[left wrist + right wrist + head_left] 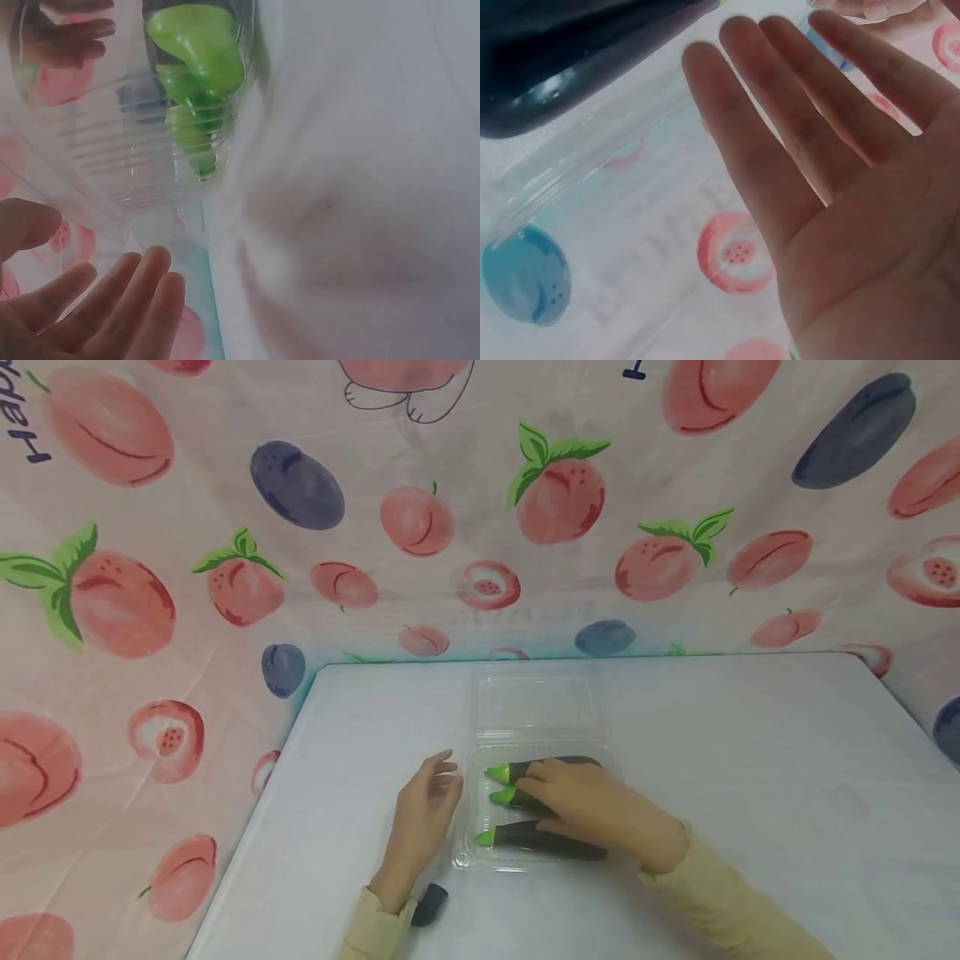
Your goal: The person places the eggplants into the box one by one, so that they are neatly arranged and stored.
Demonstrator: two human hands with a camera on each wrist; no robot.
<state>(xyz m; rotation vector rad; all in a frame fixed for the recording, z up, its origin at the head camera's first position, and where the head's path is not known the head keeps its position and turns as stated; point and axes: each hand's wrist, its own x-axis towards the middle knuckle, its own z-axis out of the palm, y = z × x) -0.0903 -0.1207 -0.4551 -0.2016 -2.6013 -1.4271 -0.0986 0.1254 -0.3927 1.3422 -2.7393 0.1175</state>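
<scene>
Three dark eggplants with green stems lie side by side in a clear plastic clamshell box, its base rim (495, 865) towards me. My right hand (592, 802) is over the far eggplant (581, 761) and the middle eggplant (525, 800), hiding much of both. The near eggplant (517, 836) lies below its thumb side. In the right wrist view the fingers (742, 142) are straight and apart, with a dark eggplant (577, 56) beside them. My left hand (422, 814) hovers at the box's left side, fingers loosely bent, holding nothing; green stems (199, 45) show through the plastic.
The box's clear lid (537, 702) lies folded back, away from me, on the white table (720, 727). Fruit-printed cloth (450, 443) hangs behind the table and down its left side. A small black object (429, 904) is at the left wrist.
</scene>
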